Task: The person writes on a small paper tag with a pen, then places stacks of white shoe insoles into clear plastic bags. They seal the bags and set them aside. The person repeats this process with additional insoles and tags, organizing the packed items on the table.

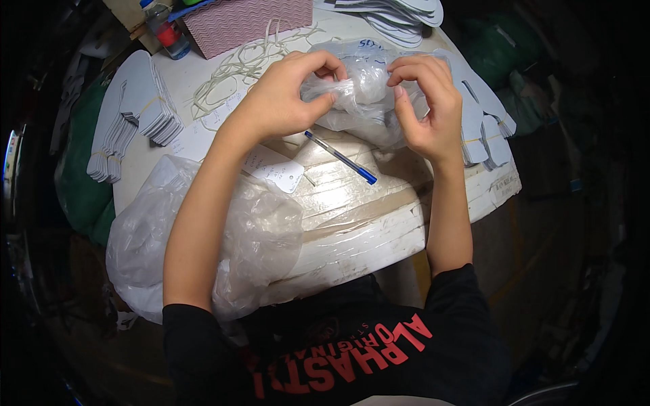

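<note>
A clear plastic bag (369, 88) with blue handwriting on its film lies bunched at the far middle of the table. My left hand (294, 95) pinches gathered film at the bag's left side between thumb and fingers. At the other side, my right hand (432, 101) has its fingers curled, with thumb and fingertips close together on the film. What lies inside the bag is blurred by the crumpled plastic. A blue-capped pen (340, 157) rests on the table just below the bag, between my forearms.
A larger clear bag (261, 237) lies under my left forearm, beside a written tag (274, 170). Banded stacks of grey shoe-sole-shaped pieces (139, 101) flank the work area. Behind are white cord (233, 74), a pink basket (247, 27) and a bottle (167, 32).
</note>
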Motion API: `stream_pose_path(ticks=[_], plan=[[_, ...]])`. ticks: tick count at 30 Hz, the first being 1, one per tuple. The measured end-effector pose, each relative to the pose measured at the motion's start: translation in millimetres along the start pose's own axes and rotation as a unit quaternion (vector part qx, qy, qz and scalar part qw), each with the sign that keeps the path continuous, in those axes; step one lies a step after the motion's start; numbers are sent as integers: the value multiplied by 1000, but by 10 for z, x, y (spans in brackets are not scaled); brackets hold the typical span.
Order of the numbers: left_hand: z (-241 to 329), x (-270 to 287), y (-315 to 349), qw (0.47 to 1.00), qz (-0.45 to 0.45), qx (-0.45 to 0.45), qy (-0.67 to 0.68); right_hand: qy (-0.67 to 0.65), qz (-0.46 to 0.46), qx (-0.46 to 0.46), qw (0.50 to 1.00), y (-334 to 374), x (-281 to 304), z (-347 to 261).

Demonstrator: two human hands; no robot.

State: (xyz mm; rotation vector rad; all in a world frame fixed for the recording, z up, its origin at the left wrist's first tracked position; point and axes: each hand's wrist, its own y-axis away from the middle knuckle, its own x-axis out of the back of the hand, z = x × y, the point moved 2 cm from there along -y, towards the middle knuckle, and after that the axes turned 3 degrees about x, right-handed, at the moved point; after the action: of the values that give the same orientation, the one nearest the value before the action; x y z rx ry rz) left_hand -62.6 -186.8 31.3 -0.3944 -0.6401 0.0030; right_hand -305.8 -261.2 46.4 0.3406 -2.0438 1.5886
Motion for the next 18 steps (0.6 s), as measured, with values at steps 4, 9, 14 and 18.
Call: stream_pose_path(ticks=[4, 9, 14, 18], plan=[[-15, 107, -9, 986, -41, 46, 156, -38, -79, -27, 996, 10, -104, -104], [-258, 445, -13, 957, -28, 88, 277, -66, -31, -149, 986, 34, 41, 6], [-183, 525, 113, 908, -96, 67, 402, -81, 27, -178, 980, 47, 137, 26], [86, 361, 108, 956, -167, 173, 170, -73, 56, -231, 969, 76, 127, 33]])
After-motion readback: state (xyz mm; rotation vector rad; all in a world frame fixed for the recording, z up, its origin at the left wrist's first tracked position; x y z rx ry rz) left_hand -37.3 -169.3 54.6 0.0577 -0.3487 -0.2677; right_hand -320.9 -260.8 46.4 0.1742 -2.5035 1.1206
